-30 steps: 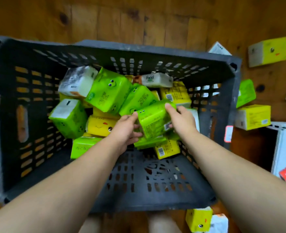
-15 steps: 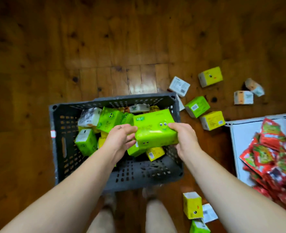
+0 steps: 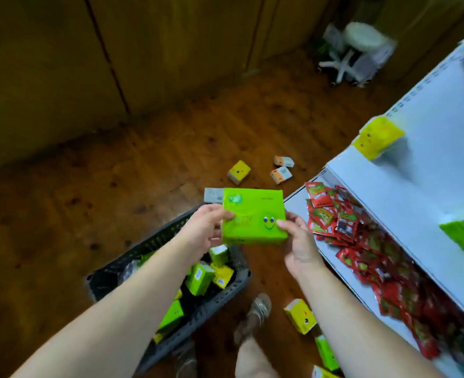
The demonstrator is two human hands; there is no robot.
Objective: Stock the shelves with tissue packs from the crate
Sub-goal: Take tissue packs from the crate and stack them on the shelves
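Left hand [image 3: 206,230] and right hand [image 3: 299,241] pinch one green pack [image 3: 254,216]; shelves [image 3: 430,173] at three o'clock look barely stocked, crate [image 3: 149,241] at seven holds plenty.

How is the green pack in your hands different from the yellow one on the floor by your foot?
The bright green plastic-wrapped tissue pack is gripped aloft between left hand and right hand; the yellow tissue pack lies untouched on the wooden floor. Colours differ too. Both show printed cartoon eyes.
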